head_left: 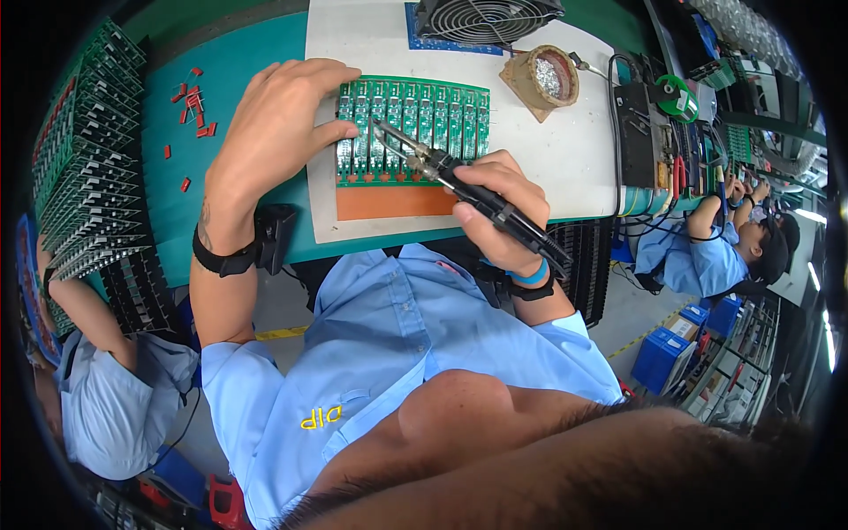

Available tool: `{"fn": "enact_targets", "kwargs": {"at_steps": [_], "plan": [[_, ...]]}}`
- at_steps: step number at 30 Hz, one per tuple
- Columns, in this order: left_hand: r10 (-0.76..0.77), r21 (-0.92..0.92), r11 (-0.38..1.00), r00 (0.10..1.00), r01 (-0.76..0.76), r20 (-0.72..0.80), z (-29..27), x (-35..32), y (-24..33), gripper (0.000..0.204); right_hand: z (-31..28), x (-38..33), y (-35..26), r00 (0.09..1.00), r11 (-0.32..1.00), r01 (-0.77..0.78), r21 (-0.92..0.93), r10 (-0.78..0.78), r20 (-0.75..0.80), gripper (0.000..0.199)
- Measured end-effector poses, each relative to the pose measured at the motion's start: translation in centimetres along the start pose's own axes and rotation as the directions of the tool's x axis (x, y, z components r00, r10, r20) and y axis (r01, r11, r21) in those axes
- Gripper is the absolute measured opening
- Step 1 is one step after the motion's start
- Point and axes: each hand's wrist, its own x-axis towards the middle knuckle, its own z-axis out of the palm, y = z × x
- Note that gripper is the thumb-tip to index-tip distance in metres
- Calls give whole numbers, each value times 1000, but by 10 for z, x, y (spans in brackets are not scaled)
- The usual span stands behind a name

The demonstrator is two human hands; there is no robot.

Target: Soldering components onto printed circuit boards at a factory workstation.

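The green board point(433, 110) lies near the front edge of the desk point(177, 221). The left hand point(283, 115), fingers wide, touches the board's left side; the right hand point(502, 199) grips the soldering tool point(439, 165). If this slips, its probably hot tip may burn the left thumb point(336, 134).

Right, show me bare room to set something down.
Free: white mat right of the circuit board panel, between the right hand and brown cup of silvery scraps; teal mat beyond the left hand, between the red leaded components and white mat. Crowded: left end, with stacked circuit boards; right end, with its green wire spool.
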Motion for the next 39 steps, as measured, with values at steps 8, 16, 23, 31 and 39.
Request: {"fn": "enact_targets", "kwargs": {"at_steps": [8, 16, 23, 31, 39], "plan": [[13, 25, 1000, 1000, -13, -7, -2, -3, -4, 52, 10, 8, 3, 999, 999, -3, -39, 5, 44, 41], [-33, 37, 999, 999, 33, 2, -2, -3, 0, 52, 17, 16, 5, 997, 997, -72, -8, 71, -39, 38], [-36, 63, 997, 999, 37, -4, 1, -4, -1, 51, 16, 18, 8, 997, 996, -82, -25, 83, 11, 39], [-36, 49, 998, 999, 36, -1, 0, -3, 0, 50, 18, 19, 8, 993, 993, -113, -28, 114, 22, 39], [-29, 44, 999, 999, 30, -23, 2, -5, -2, 50, 18, 19, 8, 994, 994, -100, -39, 101, 39, 40]]}}
